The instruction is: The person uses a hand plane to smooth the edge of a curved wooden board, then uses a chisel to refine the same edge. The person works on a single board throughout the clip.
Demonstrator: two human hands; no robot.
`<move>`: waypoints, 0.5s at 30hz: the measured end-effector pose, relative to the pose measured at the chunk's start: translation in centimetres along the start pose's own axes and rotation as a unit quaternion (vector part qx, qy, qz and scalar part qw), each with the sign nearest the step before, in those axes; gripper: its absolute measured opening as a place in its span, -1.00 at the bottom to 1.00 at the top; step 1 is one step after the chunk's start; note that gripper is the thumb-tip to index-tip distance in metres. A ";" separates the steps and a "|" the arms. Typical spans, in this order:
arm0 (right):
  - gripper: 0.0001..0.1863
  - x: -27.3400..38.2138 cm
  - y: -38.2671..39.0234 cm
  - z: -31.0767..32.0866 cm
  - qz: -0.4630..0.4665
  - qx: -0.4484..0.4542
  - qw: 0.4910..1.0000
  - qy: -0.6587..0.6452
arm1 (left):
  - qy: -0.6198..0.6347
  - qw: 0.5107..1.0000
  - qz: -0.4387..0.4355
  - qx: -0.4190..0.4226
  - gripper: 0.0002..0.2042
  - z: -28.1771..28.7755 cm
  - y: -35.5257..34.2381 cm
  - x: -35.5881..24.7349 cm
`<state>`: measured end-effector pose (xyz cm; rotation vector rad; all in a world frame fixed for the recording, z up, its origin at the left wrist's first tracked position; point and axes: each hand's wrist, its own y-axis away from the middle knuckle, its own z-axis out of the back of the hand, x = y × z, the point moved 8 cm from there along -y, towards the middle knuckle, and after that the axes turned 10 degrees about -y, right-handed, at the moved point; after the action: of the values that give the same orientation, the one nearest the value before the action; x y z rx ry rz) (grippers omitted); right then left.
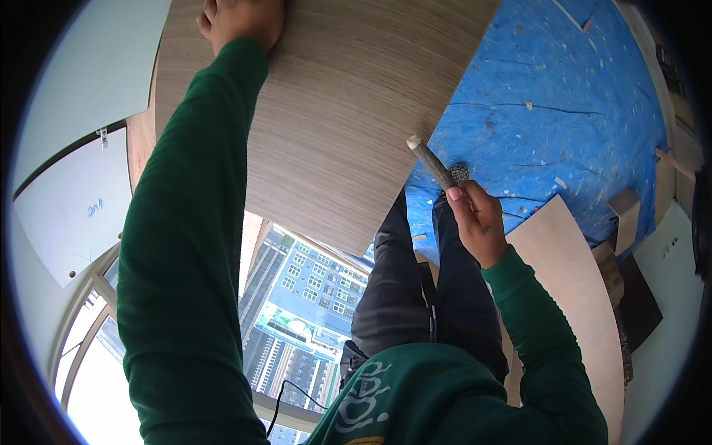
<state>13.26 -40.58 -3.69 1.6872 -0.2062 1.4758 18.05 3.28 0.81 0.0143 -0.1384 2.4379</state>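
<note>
A large wood-grain panel with grey-brown streaks spans the top middle of the head view. My left hand rests on its far part, fingers stretched out to the left and partly cut off by the frame's top edge. Near the panel's right edge, my right hand is closed around a short grey-brown stick. Its pale, rough tip points up and left, over the panel's edge. I cannot tell whether that tip touches the panel.
Blue sheeting, flecked with scraps, covers the floor on the right. A pale curved-looking board and offcuts lie there, near a dark piece. White panels stand at left. Behind my legs, a window shows buildings.
</note>
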 end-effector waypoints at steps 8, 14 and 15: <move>-0.57 1.2 -2.0 -0.2 -0.023 -0.030 0.999 0.029 | -0.003 1.000 -0.003 0.016 -0.30 -0.2 -0.1 0.1; -0.54 4.4 -7.6 1.1 0.029 -0.108 0.992 -0.064 | -0.001 1.000 0.000 0.026 -0.29 -0.1 0.1 0.0; -0.54 4.0 -7.3 1.3 0.001 -0.116 0.992 -0.041 | -0.008 1.000 0.003 0.028 -0.29 -0.1 0.1 0.1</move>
<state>19.83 -35.39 -3.68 1.5600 -0.4084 1.3312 17.93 3.28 0.68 0.0574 -0.0771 2.4476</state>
